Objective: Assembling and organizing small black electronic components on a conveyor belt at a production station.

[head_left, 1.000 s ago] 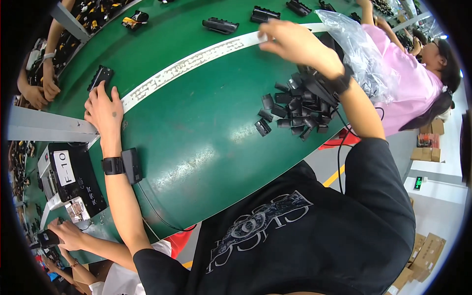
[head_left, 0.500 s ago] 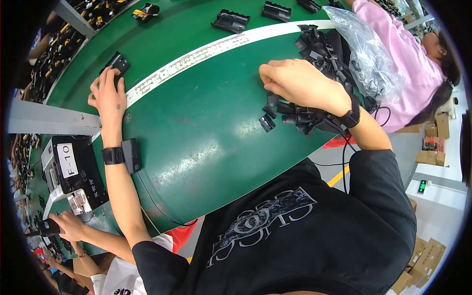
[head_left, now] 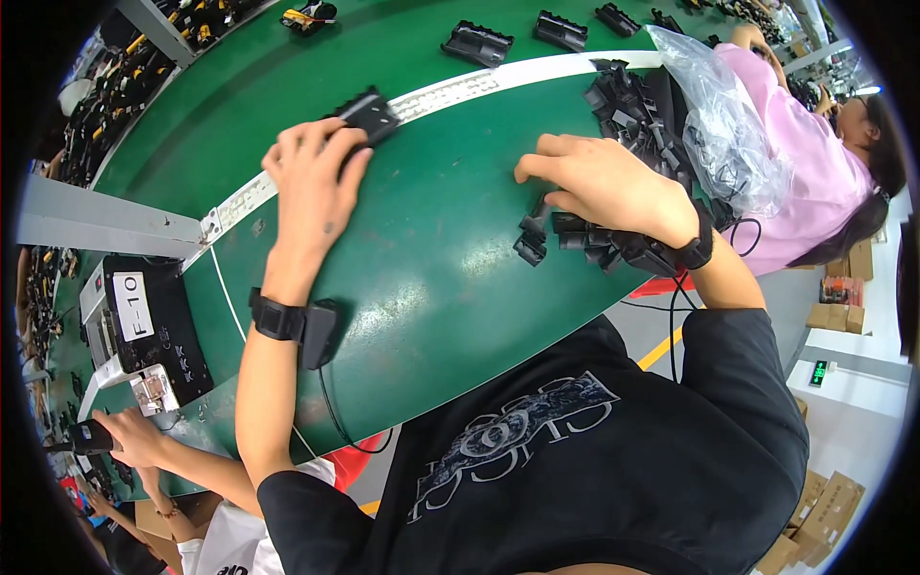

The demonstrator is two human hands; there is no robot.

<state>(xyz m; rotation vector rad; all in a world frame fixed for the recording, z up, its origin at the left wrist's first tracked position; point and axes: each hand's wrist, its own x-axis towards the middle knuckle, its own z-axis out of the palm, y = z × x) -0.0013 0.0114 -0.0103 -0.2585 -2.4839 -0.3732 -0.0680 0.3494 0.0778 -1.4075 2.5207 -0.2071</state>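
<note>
Gripping the near end of a black plastic housing (head_left: pixel 372 115), the left hand (head_left: pixel 314 180) sits left of the frame's upper centre, its fingers bent over that end. The housing lies just beyond the fingertips, up and to the right of them, and overlaps the white strip (head_left: pixel 541 69) curving across the green table (head_left: pixel 422 249). The right hand (head_left: pixel 613 184), well apart from the left, is right of centre over a heap of small black plastic pieces (head_left: pixel 628 107). Its fingers are bent, with a gap between forefinger and thumb; whether it pinches a piece cannot be told. The housing is well to the left of this hand. At the top, more black housings (head_left: pixel 477 43) lie beyond the strip; a clear plastic bag (head_left: pixel 724 144) is at the upper right, beside the heap.
</note>
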